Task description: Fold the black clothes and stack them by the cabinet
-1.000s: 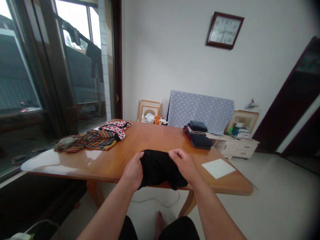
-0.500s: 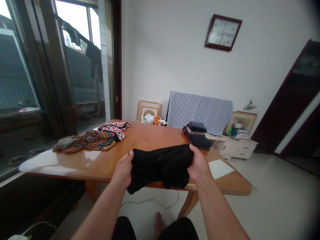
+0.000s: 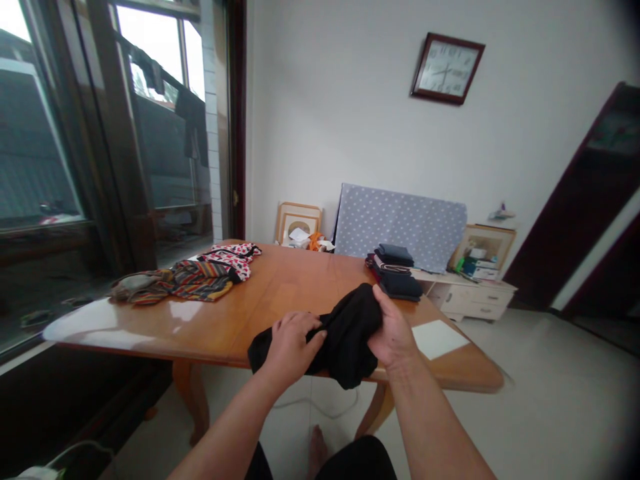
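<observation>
A piece of black clothing (image 3: 353,333), bunched so that its exact kind does not show, hangs over the near edge of the table. My right hand (image 3: 393,330) grips its right end, thumb on top. Across its left-middle part lies my left hand (image 3: 295,343), thumb and fingers closed on a fold of the cloth. The left end of the clothing droops past my left hand, and part of it is hidden under that hand.
On the wooden table (image 3: 280,273), striped and patterned clothes (image 3: 200,280) lie at left. A stack of folded clothes (image 3: 395,270) and a white sheet (image 3: 440,339) are at right. Behind stand a dotted cloth cover (image 3: 400,223) and a white cabinet (image 3: 475,300).
My left hand has moved right, from the left end of the black clothing to its middle. The cloth, stretched out before, is now bunched; my right hand stays at the right end.
</observation>
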`<state>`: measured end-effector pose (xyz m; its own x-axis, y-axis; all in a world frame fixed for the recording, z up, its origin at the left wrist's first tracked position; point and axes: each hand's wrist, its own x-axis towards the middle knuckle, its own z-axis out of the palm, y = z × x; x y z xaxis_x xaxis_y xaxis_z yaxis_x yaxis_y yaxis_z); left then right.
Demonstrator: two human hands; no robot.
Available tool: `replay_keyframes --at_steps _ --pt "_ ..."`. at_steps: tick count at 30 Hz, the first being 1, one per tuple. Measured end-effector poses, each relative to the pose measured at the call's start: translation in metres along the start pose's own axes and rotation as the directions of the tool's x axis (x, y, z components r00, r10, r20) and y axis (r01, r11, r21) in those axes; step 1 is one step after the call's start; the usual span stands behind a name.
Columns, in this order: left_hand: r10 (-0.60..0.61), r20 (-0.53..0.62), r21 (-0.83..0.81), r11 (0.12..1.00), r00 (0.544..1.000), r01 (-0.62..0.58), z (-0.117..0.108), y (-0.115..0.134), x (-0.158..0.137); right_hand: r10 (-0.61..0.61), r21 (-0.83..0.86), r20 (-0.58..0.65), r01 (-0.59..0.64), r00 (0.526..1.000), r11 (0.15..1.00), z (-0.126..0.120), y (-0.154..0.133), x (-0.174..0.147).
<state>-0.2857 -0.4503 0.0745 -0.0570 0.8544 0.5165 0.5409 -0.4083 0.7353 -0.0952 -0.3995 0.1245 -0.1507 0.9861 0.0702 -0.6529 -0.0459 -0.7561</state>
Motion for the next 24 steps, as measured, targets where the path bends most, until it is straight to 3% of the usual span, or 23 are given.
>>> replay_keyframes --at_steps 3,6,10,12,14,16,20,22,24 --pt "-0.17 0.047 -0.343 0.923 0.984 0.175 0.0 -0.006 0.003 -0.141 -0.135 -0.086 0.128 0.986 0.983 -0.013 0.002 0.007" --pt "-0.326 0.033 -0.694 0.672 0.945 0.256 -0.004 -0.012 0.008 -0.307 -0.339 -0.172 0.236 0.936 0.911 -0.03 0.008 0.013" --pt "-0.434 0.019 -0.827 0.499 0.901 0.258 -0.009 -0.015 0.013 -0.476 -0.539 -0.164 0.326 0.864 0.776 -0.031 0.017 0.004" --pt "-0.466 0.02 -0.847 0.462 0.884 0.263 -0.01 -0.016 0.014 -0.504 -0.638 -0.037 0.368 0.863 0.676 -0.022 0.019 -0.006" --pt "-0.47 0.02 -0.857 0.447 0.882 0.257 -0.011 -0.016 0.015 -0.412 -0.725 0.156 0.387 0.898 0.57 -0.012 0.02 -0.016" --pt "-0.452 0.026 -0.866 0.435 0.892 0.245 -0.012 -0.015 0.015 -0.292 -0.781 0.317 0.423 0.902 0.459 -0.005 0.024 -0.024" --pt "-0.411 0.047 -0.886 0.403 0.91 0.228 -0.016 -0.012 0.015 -0.211 -0.821 0.454 0.499 0.865 0.277 -0.006 0.033 -0.024" --pt "-0.4 0.01 -0.883 0.426 0.917 0.195 -0.019 -0.012 0.015 -0.222 -0.832 0.416 0.468 0.882 0.297 -0.012 0.035 -0.02" --pt "-0.383 -0.002 -0.867 0.461 0.924 0.19 -0.025 -0.012 0.015 -0.287 -0.816 0.285 0.389 0.914 0.427 -0.016 0.032 -0.016"
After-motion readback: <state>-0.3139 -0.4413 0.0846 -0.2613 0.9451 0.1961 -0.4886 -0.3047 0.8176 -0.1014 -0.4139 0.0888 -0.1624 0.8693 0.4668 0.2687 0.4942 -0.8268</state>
